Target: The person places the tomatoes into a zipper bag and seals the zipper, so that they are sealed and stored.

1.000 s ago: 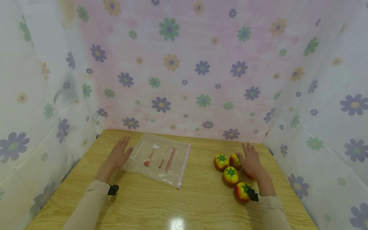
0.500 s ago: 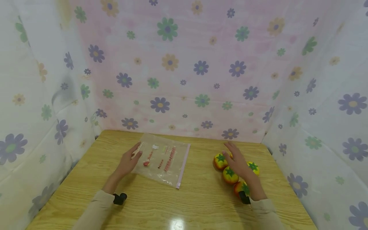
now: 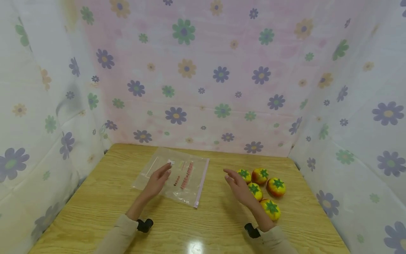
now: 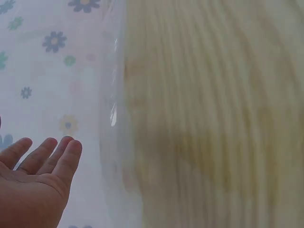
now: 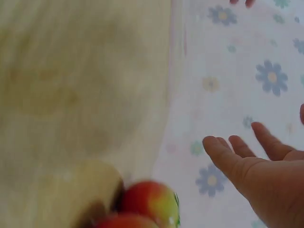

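A: What just changed?

B: Left hand (image 3: pixel 156 182) slid from beside the bag (image 3: pixel 178 173) to above it. Right hand (image 3: pixel 240 188) came off the top of the fruits (image 3: pixel 256 192) to their left side.

A: Anything gripped?

B: No. Fingers loosely extended on both, hands well apart, nothing held. Can't tell if the left one touches the bag; its wrist view is too soft.

A: So for the work?

B: Only the hands moved. Bag and fruits lie where they were, nothing lifted. I'd call it repositioning, no handling yet.

A: Positions?

B: Bag flat on the table (image 3: pixel 215 222), left of centre, set askew. Five fruits clustered on the right, all outside the bag.

A: Materials, shapes?

B: Bag: thin clear film, red print, near edge glinting, four-sided. Strip (image 3: pixel 202 183) on its right edge: pale pink, straight, small slider (image 3: pixel 196 204) at the near end. Fruits: squat, rounded, glossy, yellow running to red-orange, green star tops. Table: yellowish wood grain, bright glare spot up front. Cloth (image 3: pixel 203 67) behind: lightly wrinkled, flower print.
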Available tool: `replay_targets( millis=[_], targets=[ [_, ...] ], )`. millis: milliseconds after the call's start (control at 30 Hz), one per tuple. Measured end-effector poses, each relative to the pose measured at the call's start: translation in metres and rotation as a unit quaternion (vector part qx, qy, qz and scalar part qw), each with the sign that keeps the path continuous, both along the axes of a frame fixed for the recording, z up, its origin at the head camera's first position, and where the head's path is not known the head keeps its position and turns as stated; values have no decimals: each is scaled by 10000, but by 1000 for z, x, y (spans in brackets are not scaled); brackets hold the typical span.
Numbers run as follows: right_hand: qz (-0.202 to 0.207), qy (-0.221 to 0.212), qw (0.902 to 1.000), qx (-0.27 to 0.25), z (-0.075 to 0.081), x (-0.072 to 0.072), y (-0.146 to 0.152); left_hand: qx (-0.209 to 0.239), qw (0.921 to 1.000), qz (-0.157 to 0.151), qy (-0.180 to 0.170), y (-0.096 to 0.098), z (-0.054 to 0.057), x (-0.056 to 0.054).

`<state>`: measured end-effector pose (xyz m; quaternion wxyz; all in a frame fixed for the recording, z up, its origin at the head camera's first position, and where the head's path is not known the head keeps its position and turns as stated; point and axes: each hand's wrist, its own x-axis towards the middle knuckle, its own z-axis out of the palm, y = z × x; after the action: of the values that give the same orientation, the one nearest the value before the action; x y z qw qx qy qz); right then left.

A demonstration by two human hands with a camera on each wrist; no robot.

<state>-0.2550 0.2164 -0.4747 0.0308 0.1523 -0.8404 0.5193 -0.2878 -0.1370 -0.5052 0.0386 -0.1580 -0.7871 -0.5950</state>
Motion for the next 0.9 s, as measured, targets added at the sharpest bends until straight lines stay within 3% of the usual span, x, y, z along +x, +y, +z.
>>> replay_targets(
  millis=[133, 367, 600, 800, 900],
  targets=[
    [45, -950, 9941, -531, -10, 5, -17, 117, 9998, -159, -80, 12, -6, 4],
    [317, -2195, 9649, -1403, -22, 5, -38, 368, 9981, -426, -256, 32, -14, 7],
    [22, -2557, 9436, -2102, -32, -4, -52, 727, 9956, -315, -498, 51, -13, 2],
    [-449, -2802, 9175, -2788, -36, -20, -63, 903, 9917, -385, -829, 66, -11, -3],
    [-568, -2803, 9135, -2894, -37, -29, -65, 847, 9915, -284, -949, 71, -14, -7]
  ],
)
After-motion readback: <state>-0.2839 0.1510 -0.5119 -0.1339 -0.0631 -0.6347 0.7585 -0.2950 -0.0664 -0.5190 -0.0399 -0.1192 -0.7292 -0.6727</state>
